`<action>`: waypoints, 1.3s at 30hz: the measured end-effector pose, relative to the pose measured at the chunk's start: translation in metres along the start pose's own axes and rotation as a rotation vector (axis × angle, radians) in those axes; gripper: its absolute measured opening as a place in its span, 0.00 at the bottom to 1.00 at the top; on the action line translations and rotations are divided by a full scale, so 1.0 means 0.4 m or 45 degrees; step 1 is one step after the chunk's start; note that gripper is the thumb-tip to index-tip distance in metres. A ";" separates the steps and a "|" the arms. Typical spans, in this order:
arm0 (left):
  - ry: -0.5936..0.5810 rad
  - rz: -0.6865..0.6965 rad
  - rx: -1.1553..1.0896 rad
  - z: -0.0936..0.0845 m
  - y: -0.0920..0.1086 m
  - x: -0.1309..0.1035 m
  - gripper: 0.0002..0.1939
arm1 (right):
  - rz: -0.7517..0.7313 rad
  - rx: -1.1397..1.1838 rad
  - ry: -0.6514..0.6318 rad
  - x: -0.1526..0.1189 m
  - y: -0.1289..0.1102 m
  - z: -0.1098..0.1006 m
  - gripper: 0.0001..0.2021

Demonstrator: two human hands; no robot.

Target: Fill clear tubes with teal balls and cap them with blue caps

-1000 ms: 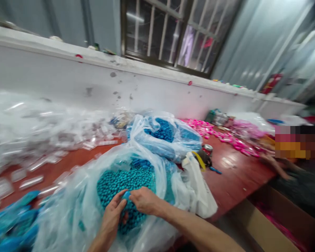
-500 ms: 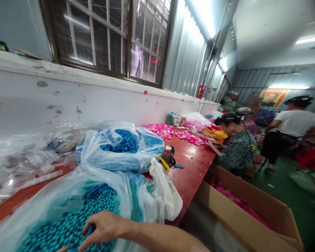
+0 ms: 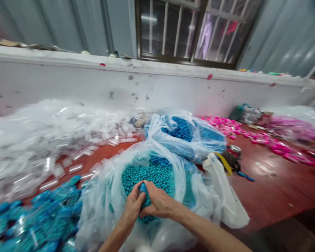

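Note:
Both hands meet over an open plastic bag [image 3: 182,175] full of small round teal beads [image 3: 160,173]. Between them is a small container with a blue end [image 3: 143,189], its lower part mostly hidden by fingers. My left hand [image 3: 132,204] is closed around its left side. My right hand [image 3: 159,202] closes on it from the right, thumb low and fingers near the top. Whether any beads are inside it cannot be seen.
At lower left lie many blue-capped containers filled with teal beads [image 3: 52,217]. Behind them is a heap of clear empty containers [image 3: 55,140]. A bag of blue caps [image 3: 183,129], a white bag [image 3: 225,196], a can [image 3: 235,151] and pink pieces [image 3: 275,145] stand to the right.
My view has swung left, so the co-workers and cardboard box are out of sight. My hands have come together on the blue-ended container above the beads.

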State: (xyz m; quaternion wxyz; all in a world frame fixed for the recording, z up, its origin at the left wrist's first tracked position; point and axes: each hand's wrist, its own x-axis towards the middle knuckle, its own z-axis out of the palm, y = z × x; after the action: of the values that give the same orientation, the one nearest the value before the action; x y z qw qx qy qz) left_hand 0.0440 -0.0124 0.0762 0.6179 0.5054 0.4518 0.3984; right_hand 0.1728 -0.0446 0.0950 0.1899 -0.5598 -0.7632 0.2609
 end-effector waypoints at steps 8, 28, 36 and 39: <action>0.037 -0.012 -0.118 0.003 -0.031 -0.007 0.17 | 0.032 -0.181 0.200 0.006 -0.029 0.047 0.30; 0.942 0.029 1.804 -0.409 0.131 -0.060 0.26 | -0.017 -0.044 -0.115 0.193 -0.010 0.100 0.10; 0.493 -0.173 1.335 -0.386 0.040 0.089 0.23 | 0.388 0.810 -0.376 0.318 -0.045 0.170 0.14; 0.401 -0.131 1.034 -0.391 0.046 0.124 0.11 | 0.333 0.905 -0.406 0.324 -0.034 0.177 0.13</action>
State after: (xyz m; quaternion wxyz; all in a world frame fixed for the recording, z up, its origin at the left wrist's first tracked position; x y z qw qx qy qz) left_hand -0.0932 0.0793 0.0739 0.3117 0.6171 0.6852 0.2294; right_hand 0.0825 0.0625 0.0468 0.2160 -0.5043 -0.5678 0.6137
